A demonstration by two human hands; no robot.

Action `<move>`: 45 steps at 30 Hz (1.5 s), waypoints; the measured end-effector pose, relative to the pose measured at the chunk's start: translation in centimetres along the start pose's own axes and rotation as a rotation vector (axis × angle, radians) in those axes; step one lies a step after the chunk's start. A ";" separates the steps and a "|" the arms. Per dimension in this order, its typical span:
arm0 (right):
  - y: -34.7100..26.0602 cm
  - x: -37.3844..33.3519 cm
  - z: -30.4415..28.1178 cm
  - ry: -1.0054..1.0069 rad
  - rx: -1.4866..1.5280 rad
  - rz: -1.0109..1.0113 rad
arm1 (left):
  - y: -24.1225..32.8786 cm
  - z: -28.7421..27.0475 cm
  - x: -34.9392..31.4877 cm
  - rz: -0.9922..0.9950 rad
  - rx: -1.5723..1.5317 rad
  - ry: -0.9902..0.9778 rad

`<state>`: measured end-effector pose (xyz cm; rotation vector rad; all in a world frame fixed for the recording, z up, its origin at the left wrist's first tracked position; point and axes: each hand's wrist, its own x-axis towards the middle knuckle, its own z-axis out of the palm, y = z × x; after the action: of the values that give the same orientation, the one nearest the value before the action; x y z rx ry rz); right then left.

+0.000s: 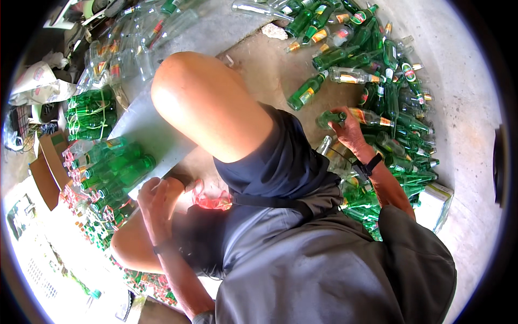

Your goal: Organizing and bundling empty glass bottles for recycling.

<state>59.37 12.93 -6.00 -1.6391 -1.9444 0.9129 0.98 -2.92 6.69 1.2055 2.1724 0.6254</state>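
Observation:
My right hand (350,134) is closed round a green glass bottle (327,119), at the left edge of a heap of bottles (396,116). The bottle's mouth points toward my fingers, and part of it is hidden by them. My left hand (154,202) is by my bent lower leg, its fingers loosely curled and apart, with nothing visible in them. Just beyond that hand, a group of green bottles (116,164) is packed close together on a grey board (162,129). One labelled green bottle (307,92) lies apart from the heap, ahead of my right hand.
Clear glass bottles (143,46) crowd the far left. A strapped bundle of green bottles (91,114) stands near an open cardboard box (48,170). Pink plastic twine (211,200) lies between my legs. A white carton (434,204) is at the right, beside the pale wall.

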 end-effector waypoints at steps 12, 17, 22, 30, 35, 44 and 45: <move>-4.3 -1.8 -2.7 -0.127 0.165 0.023 | 2.1 0.6 1.0 -0.077 -0.040 -0.047; -4.7 -2.1 -3.6 -0.162 0.032 -0.117 | 2.6 0.7 2.2 -0.306 -0.180 -0.051; -5.0 -3.9 -4.7 -0.255 0.091 0.028 | 1.2 0.6 2.3 -0.341 -0.150 -0.099; -4.0 -7.9 -5.8 -0.301 0.013 0.019 | 1.4 0.6 2.3 -0.310 -0.134 -0.114; -2.9 -9.1 -6.2 -0.277 -0.048 -0.030 | 2.1 0.7 2.1 -0.262 -0.123 -0.100; -3.3 -7.2 -6.4 -0.207 0.126 0.068 | 1.7 0.5 2.3 -0.310 -0.142 -0.131; -3.5 -6.8 -6.8 -0.207 0.125 0.071 | 1.8 0.5 2.3 -0.302 -0.132 -0.137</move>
<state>63.07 7.38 1.82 -1.6047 -1.9263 1.2501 1.44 0.04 6.86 0.8067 2.1047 0.5310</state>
